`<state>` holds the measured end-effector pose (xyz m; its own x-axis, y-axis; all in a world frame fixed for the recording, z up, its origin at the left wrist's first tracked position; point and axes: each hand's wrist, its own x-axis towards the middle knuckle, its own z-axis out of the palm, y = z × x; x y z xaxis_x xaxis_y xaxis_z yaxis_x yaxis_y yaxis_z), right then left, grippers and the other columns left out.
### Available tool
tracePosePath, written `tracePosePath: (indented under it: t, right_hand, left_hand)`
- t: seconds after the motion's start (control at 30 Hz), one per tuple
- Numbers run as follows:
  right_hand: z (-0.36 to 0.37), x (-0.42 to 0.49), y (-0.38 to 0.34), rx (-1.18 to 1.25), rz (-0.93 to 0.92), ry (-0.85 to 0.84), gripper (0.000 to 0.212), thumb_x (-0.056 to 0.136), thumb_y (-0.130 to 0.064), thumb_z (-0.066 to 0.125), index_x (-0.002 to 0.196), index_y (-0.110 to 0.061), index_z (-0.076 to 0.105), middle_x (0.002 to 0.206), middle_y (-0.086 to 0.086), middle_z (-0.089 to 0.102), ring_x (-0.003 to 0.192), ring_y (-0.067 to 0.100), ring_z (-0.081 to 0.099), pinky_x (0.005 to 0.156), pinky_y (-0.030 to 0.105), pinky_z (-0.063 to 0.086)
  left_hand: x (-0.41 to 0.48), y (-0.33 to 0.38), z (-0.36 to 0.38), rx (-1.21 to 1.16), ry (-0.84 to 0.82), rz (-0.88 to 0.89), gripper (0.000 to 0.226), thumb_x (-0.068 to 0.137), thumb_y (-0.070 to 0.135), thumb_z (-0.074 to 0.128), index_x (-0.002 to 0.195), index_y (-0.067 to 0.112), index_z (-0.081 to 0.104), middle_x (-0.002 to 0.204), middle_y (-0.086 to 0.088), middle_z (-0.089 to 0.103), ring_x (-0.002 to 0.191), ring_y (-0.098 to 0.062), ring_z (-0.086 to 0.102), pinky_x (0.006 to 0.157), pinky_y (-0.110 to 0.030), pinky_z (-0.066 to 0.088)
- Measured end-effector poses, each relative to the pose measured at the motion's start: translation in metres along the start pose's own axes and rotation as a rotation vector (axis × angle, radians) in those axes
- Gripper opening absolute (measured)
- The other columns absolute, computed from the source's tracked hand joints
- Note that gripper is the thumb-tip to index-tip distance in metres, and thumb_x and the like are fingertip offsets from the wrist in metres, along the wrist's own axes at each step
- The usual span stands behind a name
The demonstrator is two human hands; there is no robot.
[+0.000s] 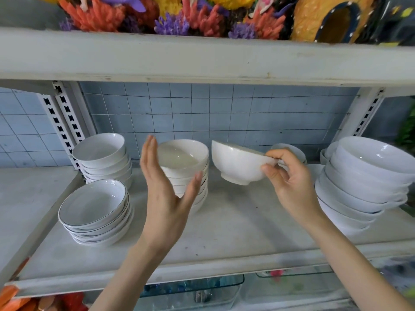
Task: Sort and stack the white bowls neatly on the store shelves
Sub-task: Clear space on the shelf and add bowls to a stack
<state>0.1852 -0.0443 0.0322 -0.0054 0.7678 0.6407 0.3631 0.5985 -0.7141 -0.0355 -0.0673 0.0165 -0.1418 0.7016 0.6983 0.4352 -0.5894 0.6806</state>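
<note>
1. While the white bowl is pinched by the right hand, bare shelf is exposed beneath.
2. The left hand is held open beside the centre stack.
3. Larger bowls are stacked rightward.

Up high sits a row of bright fake coral in orange-red, with purple tufts poking out between the branches. Just right of it stands a yellow-orange ornament with a dark arched hole rimmed in blue with white dots. At the far top right, something is wrapped in clear plastic. The back wall is small pale blue tiles with dark grout. Green leaves show at the right edge. Low down are see-through plastic tubs, their contents blurred, and some orange and red pieces in the left corner.
</note>
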Motion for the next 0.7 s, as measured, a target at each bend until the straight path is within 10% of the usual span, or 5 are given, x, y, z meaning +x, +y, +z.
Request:
tracePosePath:
  t: [0.17, 0.27, 0.5, 0.7]
  right_hand:
    - [0.0, 0.001, -0.023, 0.003, -0.1, -0.011, 0.005, 0.084, -0.033, 0.054, 0.085, -0.028, 0.056, 0.086, -0.019, 0.055, 0.085, 0.004, 0.051, 0.077, 0.022, 0.044]
    - [0.002, 0.003, -0.033, -0.006, -0.172, -0.032, 0.006, 0.086, -0.029, 0.055, 0.09, -0.026, 0.057, 0.087, -0.018, 0.053, 0.085, 0.008, 0.051, 0.076, 0.027, 0.045]
    - [0.02, 0.02, -0.039, 0.062, -0.212, -0.056, 0.017, 0.083, -0.029, 0.064, 0.1, -0.028, 0.067, 0.115, -0.012, 0.048, 0.116, 0.015, 0.049, 0.098, 0.043, 0.044]
    - [0.045, 0.035, -0.042, 0.365, 0.17, -0.194, 0.079, 0.082, -0.026, 0.064, 0.146, -0.015, 0.019, 0.145, 0.001, 0.034, 0.127, -0.005, 0.041, 0.095, 0.009, 0.04]
  left_hand:
    - [0.008, 0.022, 0.009, -0.242, -0.281, -0.174, 0.09, 0.077, 0.059, 0.058, 0.15, 0.028, 0.016, 0.153, 0.018, 0.024, 0.135, 0.016, 0.022, 0.11, -0.014, 0.024]
    - [0.017, 0.023, 0.013, -0.393, -0.413, -0.217, 0.073, 0.078, 0.051, 0.063, 0.139, 0.024, 0.032, 0.138, 0.012, 0.05, 0.13, -0.002, 0.044, 0.107, -0.029, 0.037]
    - [0.043, 0.026, 0.008, -0.442, -0.263, -0.227, 0.063, 0.068, 0.044, 0.071, 0.118, 0.013, 0.046, 0.105, 0.013, 0.061, 0.094, 0.008, 0.061, 0.076, -0.009, 0.047]
    - [0.057, 0.017, -0.005, -0.431, -0.173, -0.235, 0.086, 0.063, 0.048, 0.068, 0.134, 0.01, 0.038, 0.115, 0.007, 0.06, 0.1, 0.006, 0.061, 0.077, -0.011, 0.048]
